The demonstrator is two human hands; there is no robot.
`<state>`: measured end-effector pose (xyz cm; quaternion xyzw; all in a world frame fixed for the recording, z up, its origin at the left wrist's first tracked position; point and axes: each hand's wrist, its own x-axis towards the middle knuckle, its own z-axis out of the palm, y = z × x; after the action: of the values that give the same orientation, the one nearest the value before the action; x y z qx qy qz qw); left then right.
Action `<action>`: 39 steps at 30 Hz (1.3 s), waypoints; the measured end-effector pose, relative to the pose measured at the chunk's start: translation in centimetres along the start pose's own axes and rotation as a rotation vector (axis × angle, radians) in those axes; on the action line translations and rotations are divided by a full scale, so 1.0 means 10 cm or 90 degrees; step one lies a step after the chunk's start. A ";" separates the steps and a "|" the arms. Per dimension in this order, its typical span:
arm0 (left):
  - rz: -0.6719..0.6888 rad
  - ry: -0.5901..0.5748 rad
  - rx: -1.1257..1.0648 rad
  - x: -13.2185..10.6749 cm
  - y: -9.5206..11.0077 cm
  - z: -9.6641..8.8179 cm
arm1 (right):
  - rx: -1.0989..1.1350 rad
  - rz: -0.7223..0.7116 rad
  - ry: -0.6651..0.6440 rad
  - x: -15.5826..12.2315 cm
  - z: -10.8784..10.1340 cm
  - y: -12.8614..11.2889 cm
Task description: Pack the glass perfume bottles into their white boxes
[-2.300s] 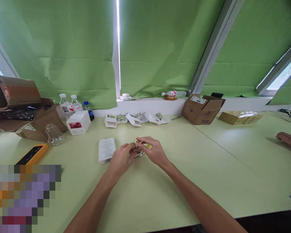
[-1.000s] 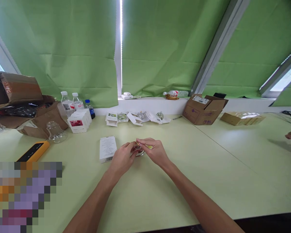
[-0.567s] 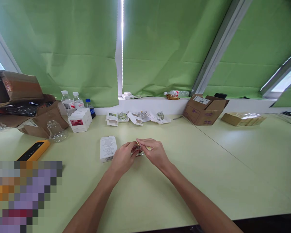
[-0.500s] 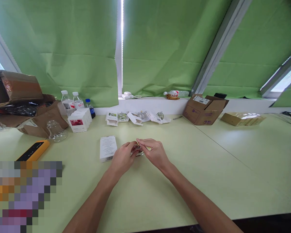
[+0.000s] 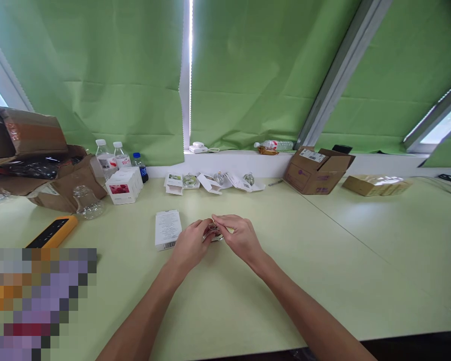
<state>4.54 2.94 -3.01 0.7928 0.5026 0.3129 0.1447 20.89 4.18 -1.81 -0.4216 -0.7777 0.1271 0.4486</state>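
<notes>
My left hand is closed around the side of a small clear glass bottle that rests on the table, with something reddish showing in it. At the bottle's top, my right hand pinches a small gold-coloured piece between thumb and forefinger. Fingers cover most of the bottle, so its full shape is hidden. Just left of my left hand lies a white printed box with a barcode.
Along the wall lie opened white cartons with round glass bottles. A stack of white boxes, drink bottles, a plastic jar and a yellow power strip are left. Cardboard boxes stand right.
</notes>
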 end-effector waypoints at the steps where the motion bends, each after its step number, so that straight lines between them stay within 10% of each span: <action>1: 0.001 0.001 0.000 0.00 0.00 0.00 | -0.002 -0.004 -0.001 0.00 0.00 -0.01; 39: -0.011 -0.011 0.004 -0.01 0.03 -0.03 | 0.031 0.065 -0.009 0.02 -0.02 -0.02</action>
<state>4.53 2.76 -2.69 0.7917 0.5088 0.3032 0.1495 20.85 4.13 -1.50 -0.4489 -0.7550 0.1714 0.4462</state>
